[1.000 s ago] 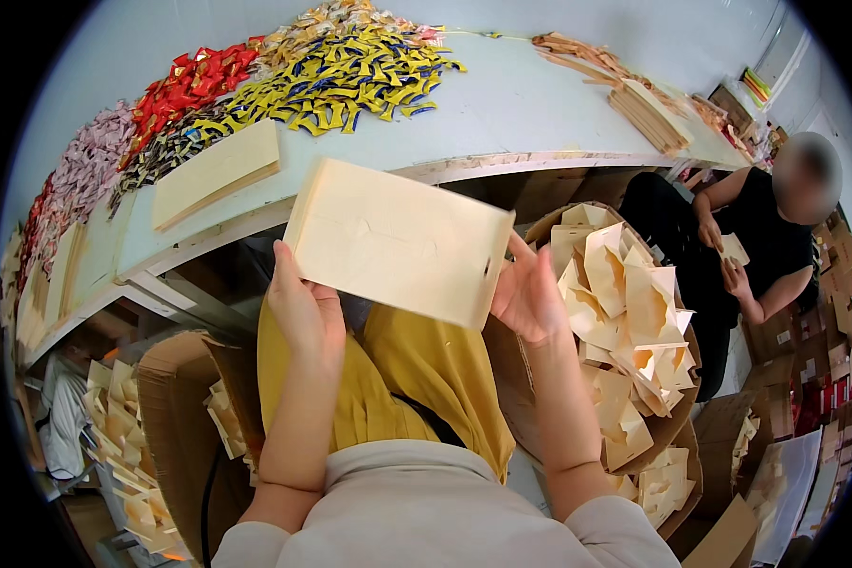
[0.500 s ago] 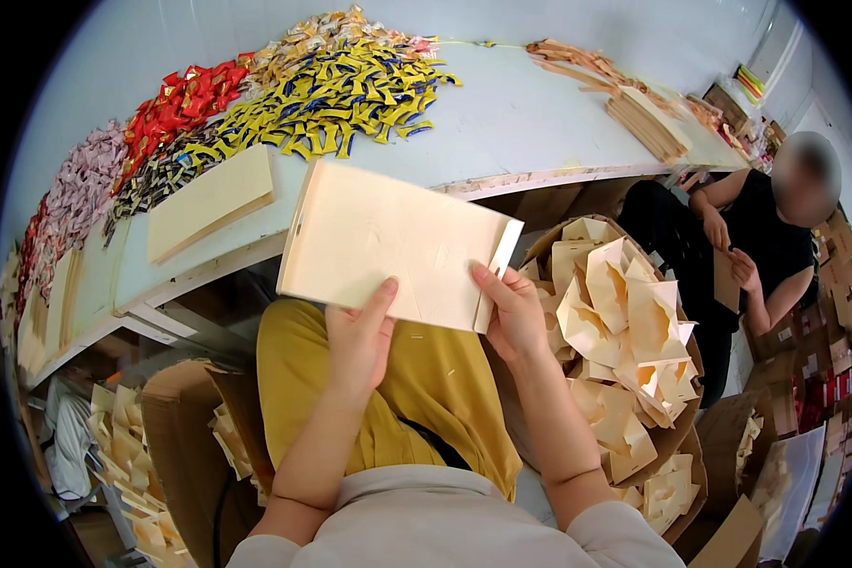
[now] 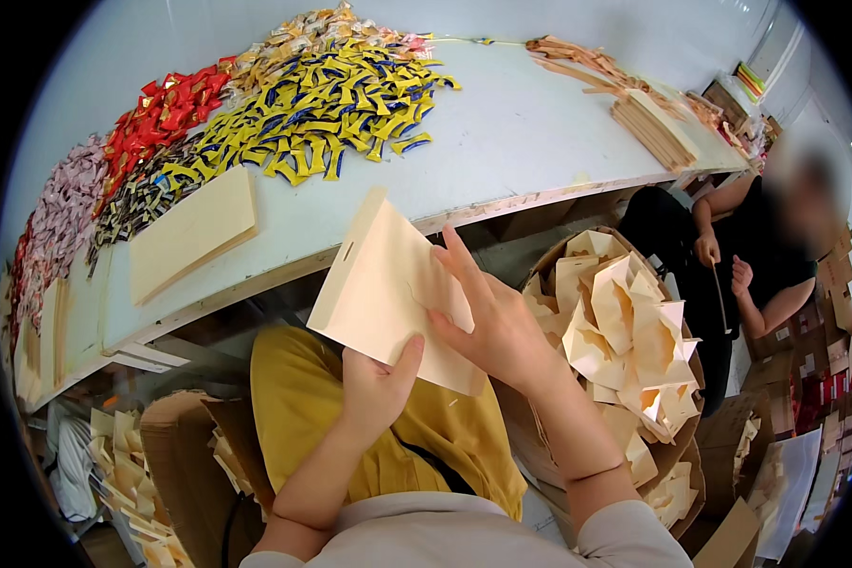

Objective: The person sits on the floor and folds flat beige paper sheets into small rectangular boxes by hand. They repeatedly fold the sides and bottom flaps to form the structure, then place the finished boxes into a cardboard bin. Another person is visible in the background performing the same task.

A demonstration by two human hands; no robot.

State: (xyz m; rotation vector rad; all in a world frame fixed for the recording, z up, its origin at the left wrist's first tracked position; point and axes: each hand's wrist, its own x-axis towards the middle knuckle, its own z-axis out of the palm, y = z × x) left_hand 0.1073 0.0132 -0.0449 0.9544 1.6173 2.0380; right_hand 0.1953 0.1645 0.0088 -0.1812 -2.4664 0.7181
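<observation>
A cream flat cardboard blank point(image 3: 388, 293) with a small slot in its narrow end flap is tilted over my lap. My left hand point(image 3: 379, 388) grips its lower edge, thumb on the face and the other fingers behind the card. My right hand point(image 3: 497, 327) lies over its right side, index finger stretched out and thumb against the face. Its remaining fingers are partly hidden. Beyond the blank, on the white table point(image 3: 511, 123), a flat stack of similar blanks point(image 3: 194, 232) rests near the front edge.
Wrapped sweets lie heaped on the table: yellow-blue point(image 3: 322, 104), red point(image 3: 166, 104) and pale purple point(image 3: 62, 199). More blanks point(image 3: 653, 128) are stacked at the far right. A carton of folded cream boxes point(image 3: 625, 322) stands right of my legs. At right, a co-worker point(image 3: 767, 227) sits handling a card.
The blank has turned and dropped slightly, its slotted end now toward the upper left. My right hand has left the right end flap and spread its fingers over the face.
</observation>
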